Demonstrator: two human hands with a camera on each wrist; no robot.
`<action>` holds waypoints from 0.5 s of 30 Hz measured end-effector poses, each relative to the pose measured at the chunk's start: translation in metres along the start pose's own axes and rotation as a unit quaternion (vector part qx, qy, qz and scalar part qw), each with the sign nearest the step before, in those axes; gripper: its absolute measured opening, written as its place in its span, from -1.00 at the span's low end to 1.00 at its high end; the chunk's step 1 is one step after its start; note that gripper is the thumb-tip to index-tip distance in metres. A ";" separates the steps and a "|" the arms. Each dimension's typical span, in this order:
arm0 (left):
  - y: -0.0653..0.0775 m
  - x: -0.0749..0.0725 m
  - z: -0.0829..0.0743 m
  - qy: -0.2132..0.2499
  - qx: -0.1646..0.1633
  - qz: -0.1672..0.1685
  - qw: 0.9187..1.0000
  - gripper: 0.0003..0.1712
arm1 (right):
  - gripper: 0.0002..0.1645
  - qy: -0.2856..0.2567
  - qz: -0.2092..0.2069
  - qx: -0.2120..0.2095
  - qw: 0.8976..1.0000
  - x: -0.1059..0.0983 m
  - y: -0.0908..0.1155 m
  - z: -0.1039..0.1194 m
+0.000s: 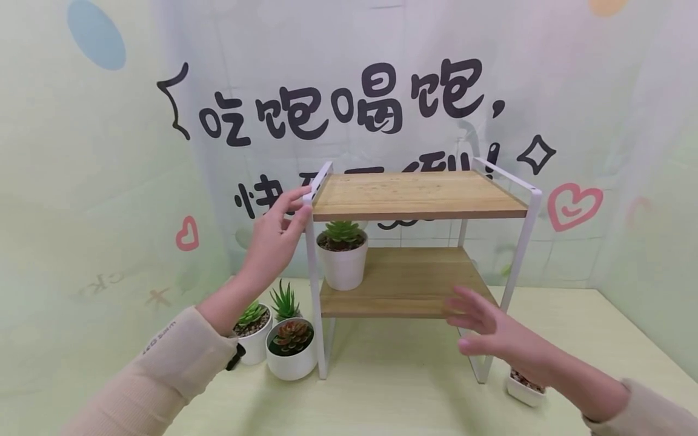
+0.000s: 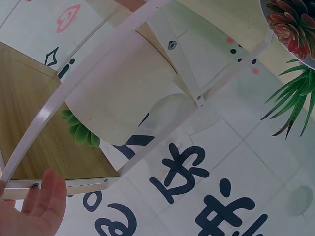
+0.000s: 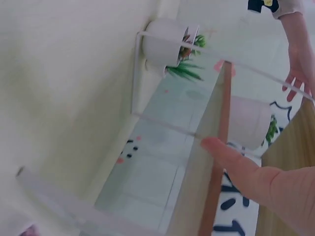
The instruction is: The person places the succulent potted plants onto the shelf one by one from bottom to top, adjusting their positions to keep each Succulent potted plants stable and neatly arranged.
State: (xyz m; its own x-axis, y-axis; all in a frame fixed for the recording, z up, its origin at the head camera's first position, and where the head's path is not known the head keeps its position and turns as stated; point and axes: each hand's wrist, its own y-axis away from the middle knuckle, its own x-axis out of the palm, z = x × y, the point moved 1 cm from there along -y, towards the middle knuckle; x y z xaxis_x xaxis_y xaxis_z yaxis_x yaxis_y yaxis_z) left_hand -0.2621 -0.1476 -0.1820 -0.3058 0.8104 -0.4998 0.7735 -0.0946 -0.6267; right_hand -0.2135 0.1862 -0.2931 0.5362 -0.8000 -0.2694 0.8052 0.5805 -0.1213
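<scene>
A two-tier shelf (image 1: 420, 200) with wooden boards and a white metal frame stands on the table. My left hand (image 1: 275, 233) holds the frame's upper left front corner between thumb and fingers; its fingers (image 2: 49, 196) lie along the side rail in the left wrist view. Spread and holding nothing, my right hand (image 1: 485, 330) is by the right end of the lower board (image 1: 403, 281); whether it touches the board is unclear. On that board's left end stands a potted succulent (image 1: 343, 260) in a white pot, also seen beyond the board (image 3: 248, 123) in the right wrist view.
Left of the shelf stand a green succulent (image 1: 253, 333), a spiky plant (image 1: 285, 301) and a reddish succulent (image 1: 291, 351) in a white pot. A small white planter (image 1: 525, 390) sits at the right, partly behind my right forearm. A printed curtain (image 1: 349, 36) hangs behind.
</scene>
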 end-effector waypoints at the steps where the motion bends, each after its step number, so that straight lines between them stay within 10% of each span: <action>1: 0.000 0.000 0.000 0.000 0.000 0.000 1.000 -0.54 | -0.02 0.008 0.015 -0.016 1.000 -0.005 0.007 -0.006; 9: 0.001 0.003 0.001 0.006 0.003 -0.002 1.000 -0.55 | -0.14 -0.023 0.132 -0.086 0.987 -0.050 0.061 -0.044; 15: 0.000 0.002 0.001 0.009 0.009 -0.008 1.000 -0.56 | -0.27 0.101 -0.012 0.004 0.995 -0.083 0.089 -0.073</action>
State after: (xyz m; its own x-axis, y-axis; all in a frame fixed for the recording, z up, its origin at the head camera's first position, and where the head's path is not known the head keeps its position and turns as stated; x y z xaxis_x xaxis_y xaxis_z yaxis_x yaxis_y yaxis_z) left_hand -0.2632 -0.1469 -0.1834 -0.3083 0.8223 -0.4783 0.7587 -0.0908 -0.6451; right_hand -0.2047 0.3152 -0.3514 0.4555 -0.7661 -0.4535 0.8192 0.5601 -0.1234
